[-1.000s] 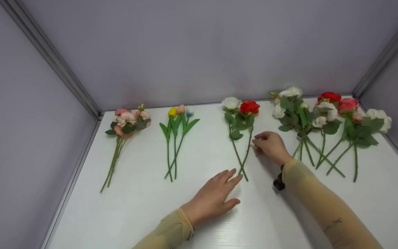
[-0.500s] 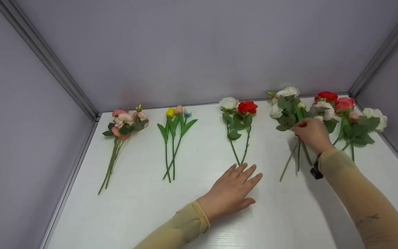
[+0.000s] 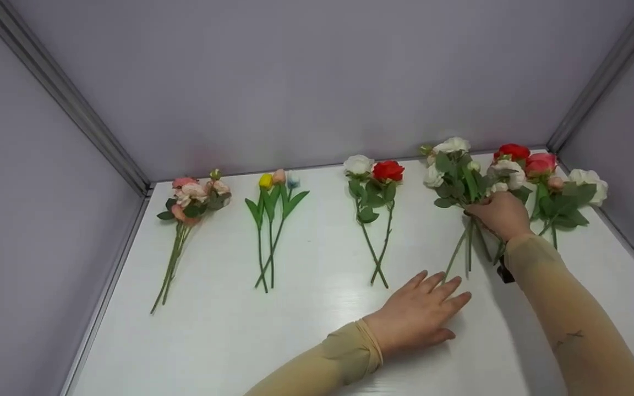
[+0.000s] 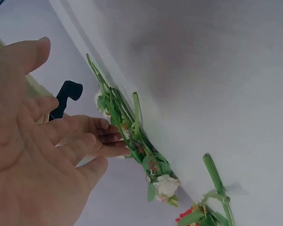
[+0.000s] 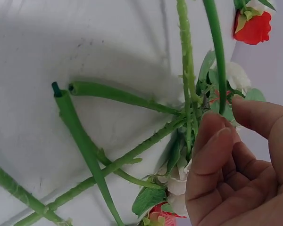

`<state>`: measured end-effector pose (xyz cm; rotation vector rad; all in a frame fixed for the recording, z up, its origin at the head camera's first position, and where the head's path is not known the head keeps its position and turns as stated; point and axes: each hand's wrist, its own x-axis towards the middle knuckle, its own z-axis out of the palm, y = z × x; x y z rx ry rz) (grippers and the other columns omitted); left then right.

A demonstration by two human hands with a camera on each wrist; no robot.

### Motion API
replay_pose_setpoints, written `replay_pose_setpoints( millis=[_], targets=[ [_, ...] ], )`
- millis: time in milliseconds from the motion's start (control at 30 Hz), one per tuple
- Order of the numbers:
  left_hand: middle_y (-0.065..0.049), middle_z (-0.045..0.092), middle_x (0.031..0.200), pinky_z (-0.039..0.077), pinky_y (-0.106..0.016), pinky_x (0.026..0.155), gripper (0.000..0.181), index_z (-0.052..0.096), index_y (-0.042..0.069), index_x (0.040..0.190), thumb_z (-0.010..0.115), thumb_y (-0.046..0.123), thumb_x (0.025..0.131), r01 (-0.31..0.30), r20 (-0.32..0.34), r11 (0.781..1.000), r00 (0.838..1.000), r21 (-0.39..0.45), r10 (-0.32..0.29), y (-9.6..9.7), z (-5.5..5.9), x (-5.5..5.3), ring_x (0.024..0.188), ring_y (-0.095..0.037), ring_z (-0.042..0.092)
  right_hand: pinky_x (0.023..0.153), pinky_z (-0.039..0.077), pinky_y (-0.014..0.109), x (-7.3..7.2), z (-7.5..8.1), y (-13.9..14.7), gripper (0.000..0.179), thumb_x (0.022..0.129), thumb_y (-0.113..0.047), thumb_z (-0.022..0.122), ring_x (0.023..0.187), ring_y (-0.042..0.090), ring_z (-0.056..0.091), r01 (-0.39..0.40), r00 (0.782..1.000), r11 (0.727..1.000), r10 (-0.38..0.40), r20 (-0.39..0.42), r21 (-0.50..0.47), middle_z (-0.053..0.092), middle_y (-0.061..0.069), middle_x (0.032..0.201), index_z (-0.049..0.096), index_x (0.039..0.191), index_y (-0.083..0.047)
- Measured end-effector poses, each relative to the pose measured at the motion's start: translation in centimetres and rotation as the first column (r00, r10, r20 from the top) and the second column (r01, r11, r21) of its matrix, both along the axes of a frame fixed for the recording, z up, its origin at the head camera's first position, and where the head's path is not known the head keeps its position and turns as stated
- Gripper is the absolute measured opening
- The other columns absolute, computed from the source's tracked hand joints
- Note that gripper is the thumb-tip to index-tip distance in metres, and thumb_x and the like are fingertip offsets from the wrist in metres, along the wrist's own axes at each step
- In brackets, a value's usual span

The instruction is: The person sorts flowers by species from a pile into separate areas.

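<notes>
My right hand [image 3: 501, 214] is at the white flower bunch [image 3: 452, 165] at the back right. In the right wrist view, thumb and forefinger of the right hand [image 5: 240, 150] pinch a smooth green flower stem [image 5: 217, 52]; its bloom is out of that view. Other stems [image 5: 127, 157] of the group cross beside the hand. My left hand [image 3: 419, 313] is spread flat, palm down, low over the table, its fingertips close to the lower end of a stem [image 3: 454, 256]. The left wrist view has the left palm [image 4: 42, 155] in front, holding nothing.
Left of the hands lie a white and a red rose [image 3: 387, 171] with crossed stems, three tulips [image 3: 265, 181] and a pink bunch [image 3: 191, 192]. Red, pink and white flowers [image 3: 541, 164] lie at far right. Grey panels [image 3: 317, 82] enclose the white table [image 3: 212, 341].
My right hand has moved right, from beside the red rose to the white bunch, and now pinches a stem there. The left hand has slid right, away from the rose stems.
</notes>
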<state>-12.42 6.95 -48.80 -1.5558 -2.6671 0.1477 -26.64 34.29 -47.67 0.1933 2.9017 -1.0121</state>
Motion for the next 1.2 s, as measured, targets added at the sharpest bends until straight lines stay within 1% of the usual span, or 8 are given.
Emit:
replay_pose_setpoints(
  millis=[400,600,700,767,867,933,1000,1200],
  targets=[
    [0.0,0.028,0.166,0.025,-0.039,0.122,0.07,0.032,0.026,0.162,0.052,0.058,0.103,-0.016,0.065,0.997,0.998,0.082,0.011,-1.5,-0.5,-0.6,0.15,-0.022,0.03,0.069,0.059,0.038,0.1,0.2,0.4,0.041,0.098,-0.036,0.069,0.067,0.02,0.064,0.086,0.992,0.961,-0.059,0.108,-0.263,0.067,0.003,0.068,0.073,0.088,0.003],
    [-0.001,0.039,0.161,0.03,-0.032,0.119,0.06,0.042,0.019,0.158,0.051,0.049,0.106,-0.16,0.228,0.962,0.968,0.22,0.109,-3.3,-0.3,-1.4,0.146,-0.018,0.039,0.075,0.061,0.036,0.8,0.6,-1.4,0.051,0.098,-0.044,0.068,0.077,0.021,0.068,0.07,0.997,0.923,-0.054,0.052,-0.379,0.071,0.007,0.083,0.07,0.112,0.005],
    [0.001,0.048,0.154,0.038,-0.028,0.113,0.052,0.049,0.016,0.153,0.053,0.042,0.107,-0.315,0.423,0.895,0.891,0.314,0.165,-4.6,0.0,-1.8,0.139,-0.013,0.047,0.074,0.061,0.035,1.6,0.9,-3.2,0.05,0.097,-0.046,0.069,0.08,0.022,0.068,0.043,0.999,0.883,-0.046,0.005,-0.468,0.071,0.011,0.09,0.071,0.115,0.0],
    [0.003,0.054,0.149,0.044,-0.027,0.107,0.049,0.054,0.015,0.149,0.056,0.039,0.107,-0.448,0.587,0.815,0.791,0.367,0.17,-5.6,0.2,-2.0,0.132,-0.011,0.054,0.073,0.061,0.035,2.2,1.1,-4.8,0.049,0.096,-0.046,0.071,0.082,0.022,0.069,0.014,0.999,0.844,-0.03,-0.021,-0.536,0.07,0.013,0.094,0.071,0.116,-0.002],
    [0.004,0.061,0.141,0.05,-0.027,0.099,0.047,0.059,0.014,0.145,0.06,0.038,0.105,-0.627,0.786,0.673,0.609,0.392,0.11,-7.2,0.4,-2.2,0.121,-0.009,0.061,0.071,0.06,0.034,3.3,1.2,-7.6,0.049,0.094,-0.047,0.074,0.081,0.022,0.069,-0.037,0.998,0.786,-0.001,-0.061,-0.617,0.068,0.015,0.096,0.071,0.116,-0.003],
    [0.005,0.064,0.135,0.052,-0.027,0.094,0.045,0.061,0.015,0.143,0.063,0.037,0.104,-0.701,0.852,0.598,0.52,0.389,0.055,-8.0,0.6,-2.3,0.116,-0.009,0.063,0.07,0.06,0.034,4.1,1.2,-9.4,0.048,0.094,-0.045,0.073,0.081,0.023,0.069,-0.091,0.995,0.758,0.04,-0.094,-0.646,0.067,0.016,0.096,0.071,0.115,-0.002],
    [0.006,0.067,0.129,0.053,-0.027,0.093,0.044,0.063,0.016,0.141,0.064,0.038,0.103,-0.738,0.882,0.55,0.471,0.391,0.003,-8.9,0.6,-2.2,0.113,-0.007,0.064,0.068,0.06,0.034,4.9,1.1,-11.2,0.048,0.094,-0.043,0.074,0.079,0.024,0.068,-0.123,0.992,0.73,0.067,-0.108,-0.673,0.066,0.016,0.093,0.071,0.114,0.0],
    [0.006,0.073,0.112,0.057,-0.029,0.086,0.034,0.072,0.01,0.127,0.069,0.031,0.1,-0.791,0.909,0.457,0.399,0.407,-0.12,-10.6,0.0,-1.6,0.1,-0.009,0.068,0.064,0.059,0.035,6.9,0.7,-15.6,0.042,0.094,-0.037,0.076,0.075,0.03,0.066,-0.217,0.976,0.665,0.168,-0.139,-0.715,0.065,0.018,0.088,0.07,0.11,0.002]
  ],
)
